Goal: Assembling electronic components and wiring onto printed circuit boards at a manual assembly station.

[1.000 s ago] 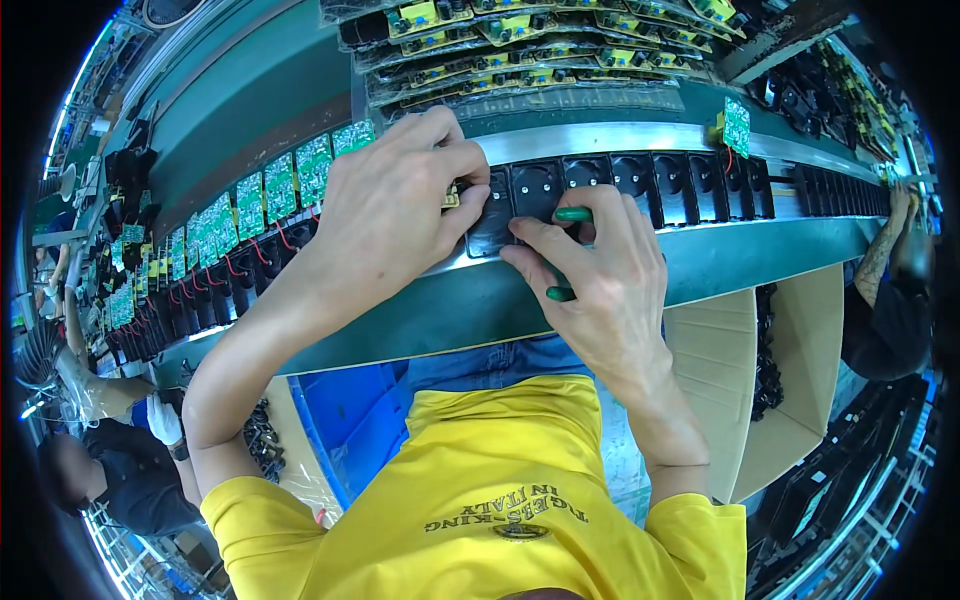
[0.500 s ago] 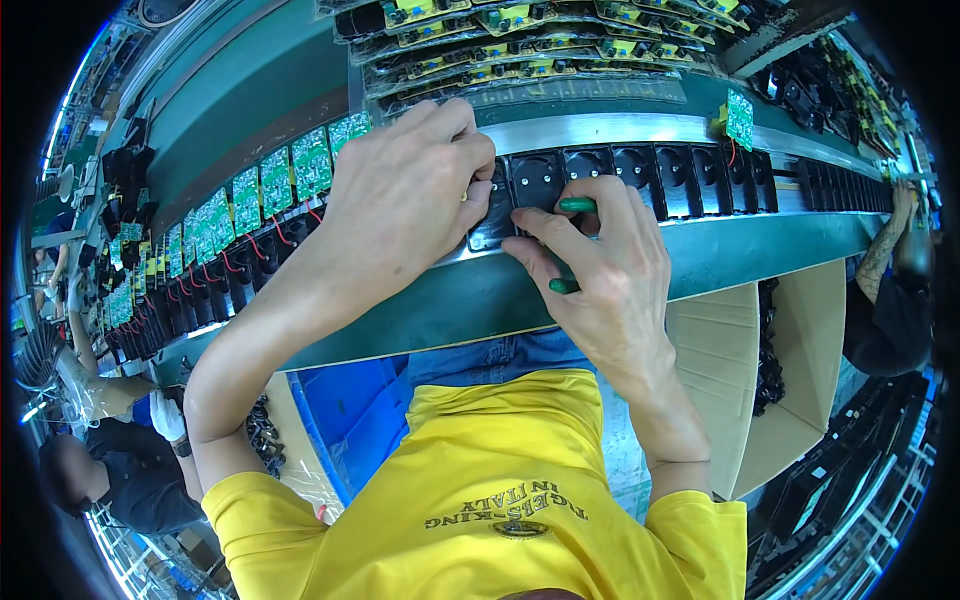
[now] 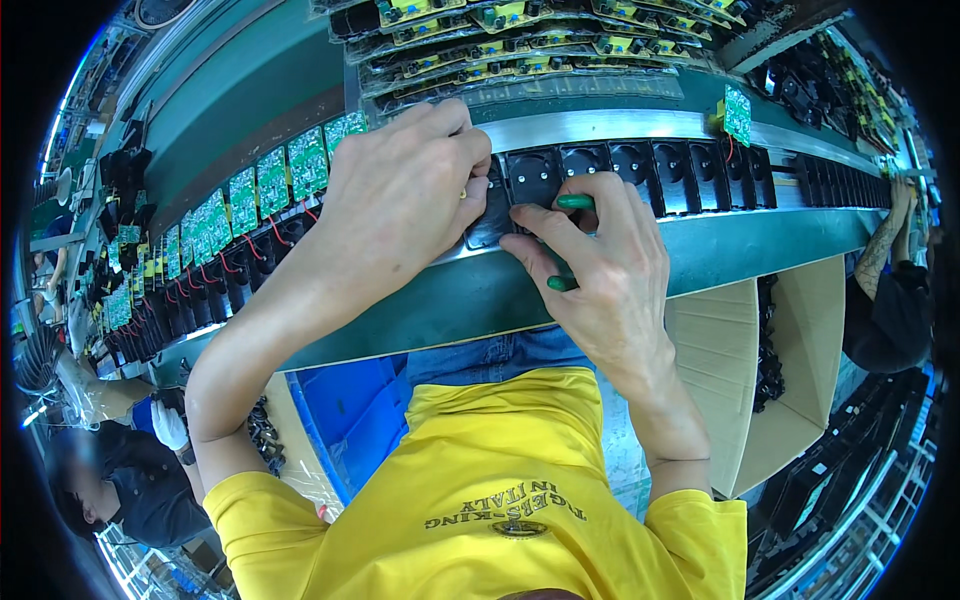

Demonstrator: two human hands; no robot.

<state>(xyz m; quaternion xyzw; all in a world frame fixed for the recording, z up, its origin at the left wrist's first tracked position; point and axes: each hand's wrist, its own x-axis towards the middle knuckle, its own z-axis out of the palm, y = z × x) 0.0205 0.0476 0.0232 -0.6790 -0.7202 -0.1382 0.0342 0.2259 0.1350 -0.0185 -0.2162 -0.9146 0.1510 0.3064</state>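
A row of black plastic housings (image 3: pixel 533 177) with round hollows and metal pins lies along the bench. My left hand (image 3: pixel 415 185) bends over one of them with its fingers curled together. A tiny yellow bit shows at its fingertips, but what they grip is hidden. Tucked in the palm of my right hand (image 3: pixel 605 245) are green-handled pliers (image 3: pixel 574 201); two green grips stick out and the jaws are out of sight. The thumb and index finger of that hand curve close to the near edge of the housing beside my left hand.
Green circuit boards (image 3: pixel 272 182) on red wires stand along the housings to the left; another board (image 3: pixel 737 115) stands at right. Stacked trays of yellow boards (image 3: pixel 520 48) sit behind. Below the bench are a cardboard box (image 3: pixel 715 370) and a blue bin (image 3: pixel 350 410). Co-workers are at both sides.
Both my hands keep nearly the same place and grip. At far left, a co-worker's head and gloved hand have shifted slightly.
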